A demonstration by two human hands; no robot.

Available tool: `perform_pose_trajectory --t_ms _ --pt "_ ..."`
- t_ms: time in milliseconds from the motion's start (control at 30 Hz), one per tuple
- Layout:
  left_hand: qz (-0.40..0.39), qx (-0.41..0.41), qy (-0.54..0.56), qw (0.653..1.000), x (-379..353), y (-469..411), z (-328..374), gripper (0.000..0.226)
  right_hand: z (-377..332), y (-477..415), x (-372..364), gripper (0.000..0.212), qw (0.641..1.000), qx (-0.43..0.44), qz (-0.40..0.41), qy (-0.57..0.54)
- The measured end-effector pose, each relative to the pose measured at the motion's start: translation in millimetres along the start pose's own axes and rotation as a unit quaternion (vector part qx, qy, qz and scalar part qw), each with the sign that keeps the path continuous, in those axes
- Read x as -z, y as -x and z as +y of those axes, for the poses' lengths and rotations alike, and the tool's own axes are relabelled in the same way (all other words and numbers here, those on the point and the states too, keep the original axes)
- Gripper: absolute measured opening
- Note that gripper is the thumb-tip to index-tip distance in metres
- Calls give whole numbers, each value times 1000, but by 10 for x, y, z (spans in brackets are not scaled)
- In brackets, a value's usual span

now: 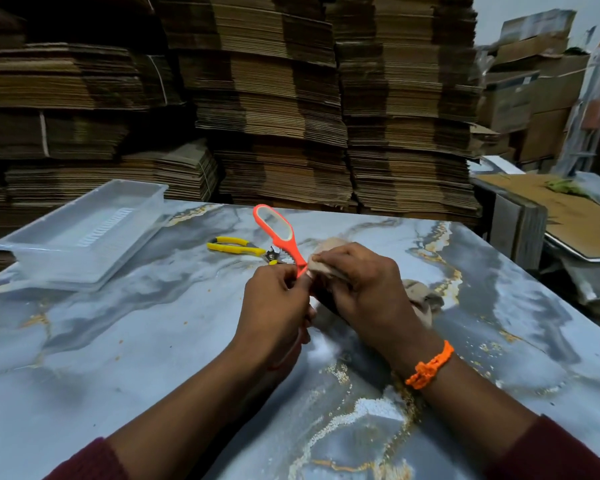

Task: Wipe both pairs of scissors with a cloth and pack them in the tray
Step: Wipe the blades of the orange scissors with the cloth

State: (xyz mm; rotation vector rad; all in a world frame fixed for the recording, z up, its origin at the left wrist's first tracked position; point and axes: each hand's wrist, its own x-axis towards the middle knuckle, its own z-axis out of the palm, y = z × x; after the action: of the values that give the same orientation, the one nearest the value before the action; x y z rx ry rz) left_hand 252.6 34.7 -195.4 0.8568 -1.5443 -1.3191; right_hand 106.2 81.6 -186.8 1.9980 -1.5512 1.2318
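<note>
Above the marble table, my left hand [277, 306] grips the orange-handled scissors [280, 234], whose one visible handle loop points up and away. The blades are hidden between my hands. My right hand [357, 284] holds a beige cloth [329, 251] pressed against the scissors near the pivot, and more of the cloth trails out to the right below that hand. The yellow-handled scissors [238, 245] lie flat on the table just beyond my hands. A clear plastic tray [84, 237] stands at the table's far left corner with nothing in it.
The marble-patterned table [153, 341] fills the foreground. Tall stacks of flattened cardboard [291, 98] rise right behind its far edge. At the right, past the table's edge, stand boxes and a low cardboard-topped surface [548, 202].
</note>
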Motion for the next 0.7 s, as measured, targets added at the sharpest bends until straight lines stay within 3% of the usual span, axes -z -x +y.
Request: perform_pose_trajectory --t_ms 133,333,533,700 --pt "-12 -14 -7 1000 -38 7 45 35 76 -85 76 28 998 -34 56 8" --pt "-7 -19 -31 999 104 -8 97 34 -54 20 19 23 1000 20 5 6" --pt "-10 -76 -106 991 75 -34 94 35 9 -92 48 30 997 -61 47 -12" --pt "-39 -20 -35 998 17 57 98 37 372 -171 145 23 979 -189 75 3"
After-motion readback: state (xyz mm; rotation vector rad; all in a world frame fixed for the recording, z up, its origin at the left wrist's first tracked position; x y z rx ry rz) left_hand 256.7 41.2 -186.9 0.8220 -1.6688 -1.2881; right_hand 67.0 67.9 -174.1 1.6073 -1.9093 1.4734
